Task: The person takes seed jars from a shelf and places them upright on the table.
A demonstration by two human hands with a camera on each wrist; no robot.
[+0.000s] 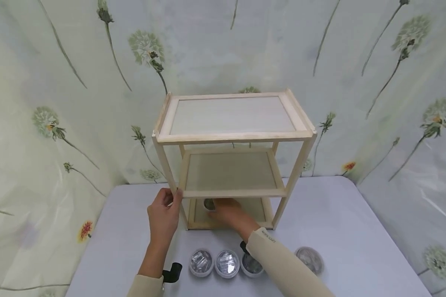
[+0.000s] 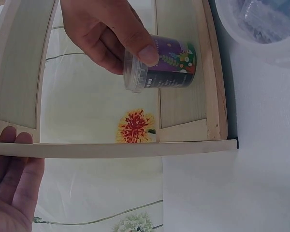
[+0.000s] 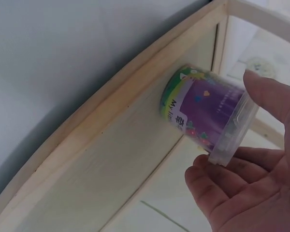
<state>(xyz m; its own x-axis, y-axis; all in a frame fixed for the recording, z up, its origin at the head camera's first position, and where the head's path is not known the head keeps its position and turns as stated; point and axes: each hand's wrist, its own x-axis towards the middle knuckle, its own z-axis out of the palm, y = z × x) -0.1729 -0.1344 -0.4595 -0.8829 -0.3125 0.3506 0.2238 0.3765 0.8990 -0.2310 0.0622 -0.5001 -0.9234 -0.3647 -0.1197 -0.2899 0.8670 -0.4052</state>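
A three-tier wooden shelf rack [image 1: 234,194] stands on the table. My left hand [image 1: 163,216] grips its left front post at the height of the middle tier, with fingers [image 2: 23,138] showing behind the post in the left wrist view. Reaching in under the middle tier, my right hand [image 1: 228,212] holds a small plastic jar by its lid end, thumb on one side and fingers on the other. The jar [image 3: 203,111] has a clear lid and a purple label with flowers. Its base meets the bottom tier [image 2: 183,108] near the left end.
In front of the rack, three round clear-lidded tubs stand in a row: a left one [image 1: 201,262], a middle one [image 1: 227,264] and a right one [image 1: 251,265] partly behind my right sleeve. Another tub [image 1: 310,260] is farther right. A flower-printed cloth [image 1: 96,123] hangs behind.
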